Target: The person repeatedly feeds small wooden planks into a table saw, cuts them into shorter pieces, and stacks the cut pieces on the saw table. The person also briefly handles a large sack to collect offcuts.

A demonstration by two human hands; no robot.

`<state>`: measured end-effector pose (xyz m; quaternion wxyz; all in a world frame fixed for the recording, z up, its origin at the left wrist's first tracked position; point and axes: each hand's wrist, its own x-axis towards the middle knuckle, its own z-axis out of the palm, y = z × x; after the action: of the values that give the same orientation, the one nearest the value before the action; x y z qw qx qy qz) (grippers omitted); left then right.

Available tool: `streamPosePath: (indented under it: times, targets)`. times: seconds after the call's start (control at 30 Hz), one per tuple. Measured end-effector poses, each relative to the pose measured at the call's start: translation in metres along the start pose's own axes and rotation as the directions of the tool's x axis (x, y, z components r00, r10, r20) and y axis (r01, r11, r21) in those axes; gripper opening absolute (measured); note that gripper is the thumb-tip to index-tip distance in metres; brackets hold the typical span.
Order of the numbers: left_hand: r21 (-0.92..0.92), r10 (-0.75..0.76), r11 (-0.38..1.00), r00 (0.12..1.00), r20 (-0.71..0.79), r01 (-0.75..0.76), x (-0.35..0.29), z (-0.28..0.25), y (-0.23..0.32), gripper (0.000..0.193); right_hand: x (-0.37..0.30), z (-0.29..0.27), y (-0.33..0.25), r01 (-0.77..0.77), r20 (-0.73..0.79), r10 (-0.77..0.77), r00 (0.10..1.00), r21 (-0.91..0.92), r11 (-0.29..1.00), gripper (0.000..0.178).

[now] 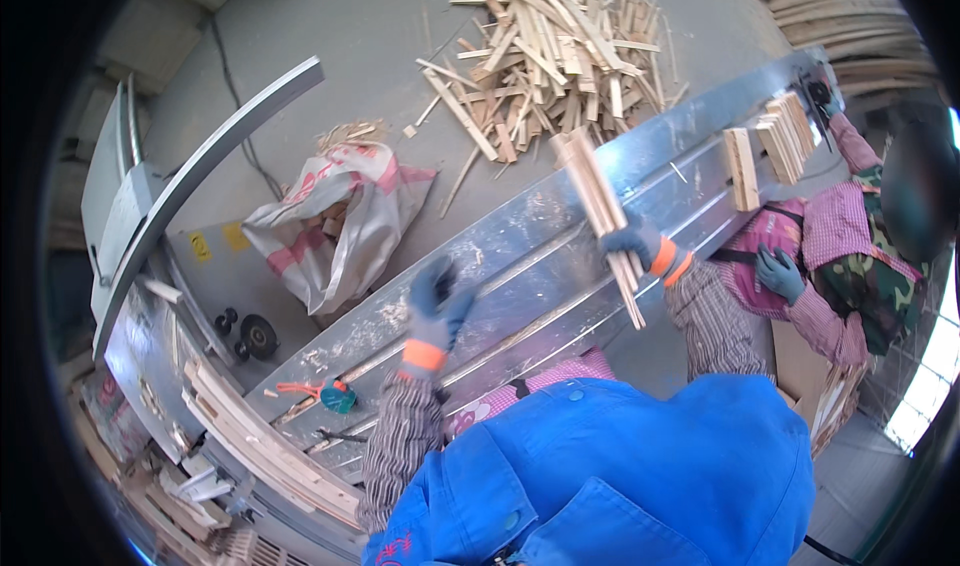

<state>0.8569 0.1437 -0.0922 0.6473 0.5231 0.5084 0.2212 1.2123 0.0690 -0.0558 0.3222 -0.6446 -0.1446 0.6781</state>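
My right hand (632, 242), in a grey-blue glove with an orange cuff, is wrapped round a small bundle of wooden strips (592, 184). The strips lie side by side, slanting over the metal bench (530, 226). My left hand (438, 304), gloved the same way, hovers above the bench to the left with thumb and fingers apart and nothing in it. Nearer the bench's left end lies a round teal tool with an orange handle (336, 396), perhaps a tape measure. A dark slim tool (343, 436) rests beside it.
At the right a co-worker with gloved hands (780, 273) stands by the bench, near several upright wood blocks (741, 170). Beyond the bench are a pile of wood offcuts (560, 56) and a white-and-pink sack (350, 221). A curved metal rail (215, 156) rises at the left.
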Motion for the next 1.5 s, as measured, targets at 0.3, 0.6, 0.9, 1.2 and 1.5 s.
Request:
streamPosePath:
  times: [0.3,0.6,0.9,1.2,1.5]
  targets:
    - [-0.746,-0.303,0.638,0.953,-0.015,0.191,0.063,0.049,0.009,0.037,0.02,0.156,0.002,0.326,0.328,-0.255,0.91,-0.184,0.927,0.093]
    - [-0.629,-0.324,0.776,0.824,-0.465,-0.049,0.102,0.023,-0.011,0.044,0.015,0.155,0.017,0.408,0.192,-0.494,0.848,-0.832,0.377,0.086]
    - [-0.567,-0.317,0.823,0.83,-0.459,0.0,0.091,-0.003,0.0,0.061,0.074,0.137,-0.045,0.453,0.315,-0.512,0.799,-0.875,0.169,0.052]
    - [0.832,0.295,0.53,0.956,0.004,-0.167,0.061,-0.014,-0.012,0.047,0.311,0.069,-0.082,-0.146,-0.135,-0.143,0.98,-0.987,-0.066,0.049]
    - [0.797,0.306,0.579,0.952,-0.02,-0.169,0.064,-0.014,-0.019,0.042,0.421,0.035,0.004,-0.195,-0.199,0.017,0.98,-0.97,-0.145,0.043]
